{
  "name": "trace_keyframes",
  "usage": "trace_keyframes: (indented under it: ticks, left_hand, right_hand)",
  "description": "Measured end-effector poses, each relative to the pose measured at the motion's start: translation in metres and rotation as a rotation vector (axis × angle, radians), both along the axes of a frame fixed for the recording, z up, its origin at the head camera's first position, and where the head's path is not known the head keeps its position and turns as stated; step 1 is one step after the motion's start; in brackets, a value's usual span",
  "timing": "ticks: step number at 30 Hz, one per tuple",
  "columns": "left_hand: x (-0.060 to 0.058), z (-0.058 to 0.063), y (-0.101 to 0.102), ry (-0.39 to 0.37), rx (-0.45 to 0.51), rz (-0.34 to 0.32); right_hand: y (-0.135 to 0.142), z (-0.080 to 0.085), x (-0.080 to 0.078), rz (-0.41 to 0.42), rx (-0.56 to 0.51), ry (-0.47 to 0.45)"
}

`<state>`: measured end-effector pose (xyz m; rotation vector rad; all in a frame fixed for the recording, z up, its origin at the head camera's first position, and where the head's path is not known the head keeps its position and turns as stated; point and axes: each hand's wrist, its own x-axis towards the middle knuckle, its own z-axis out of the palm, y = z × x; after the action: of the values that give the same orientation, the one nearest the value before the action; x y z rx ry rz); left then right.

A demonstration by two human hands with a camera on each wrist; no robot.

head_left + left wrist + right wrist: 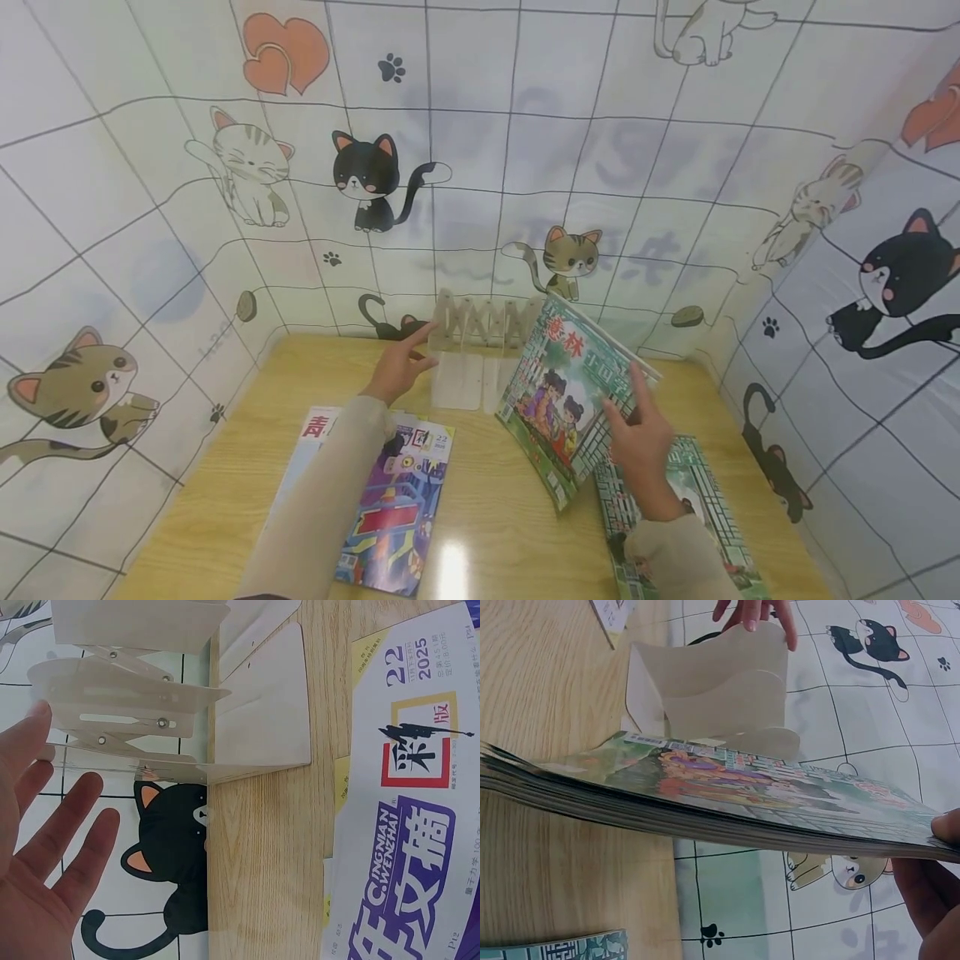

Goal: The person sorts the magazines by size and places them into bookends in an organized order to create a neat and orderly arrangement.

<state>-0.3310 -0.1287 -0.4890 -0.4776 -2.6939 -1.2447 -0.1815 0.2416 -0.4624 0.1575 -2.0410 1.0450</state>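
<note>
A green illustrated magazine (558, 392) is tilted in the air, pinched near its upper right edge by my right hand (641, 437). The right wrist view shows its thick page edge, with thumb above and fingers below. Just left of it, a white expandable bookend rack (459, 379) stands at the back of the table, its upright plates joined by crossed slats. My left hand (397, 367) is beside the rack's left end, fingertips right at the outer plate. In the left wrist view those fingers (86, 847) are spread and relaxed.
Purple-covered magazines (397, 517) and a pale one (318, 423) lie on the wooden table (487, 517) under my left forearm. Another green magazine (708, 500) lies at the right under my right wrist. A cat-patterned cloth wall (480, 167) closes off the back and both sides.
</note>
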Motion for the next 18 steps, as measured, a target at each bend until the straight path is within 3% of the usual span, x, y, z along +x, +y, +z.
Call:
trace_keyframes:
  ticks: [18]
  left_hand:
    - [-0.001,0.002,0.000,-0.001,-0.003,0.001]
  right_hand:
    - [-0.020,0.009,-0.014,-0.119,0.185,0.116]
